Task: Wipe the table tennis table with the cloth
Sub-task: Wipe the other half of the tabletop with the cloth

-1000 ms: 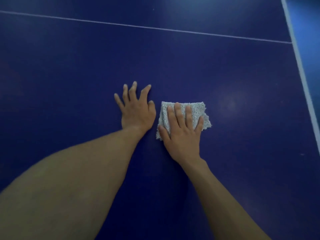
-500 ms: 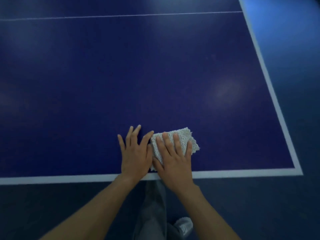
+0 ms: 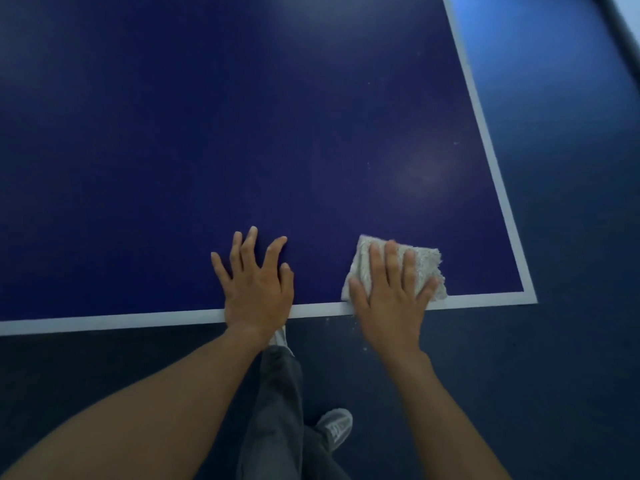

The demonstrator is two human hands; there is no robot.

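On the blue table (image 3: 242, 133), left hand (image 3: 258, 289) lies flat, right hand (image 3: 391, 306) presses flat on cloth (image 3: 428, 263).

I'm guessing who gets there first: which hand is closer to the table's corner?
Right. The right hand presses the cloth a little left of the table tennis table's near right corner; the left hand rests flat farther left along the same edge.
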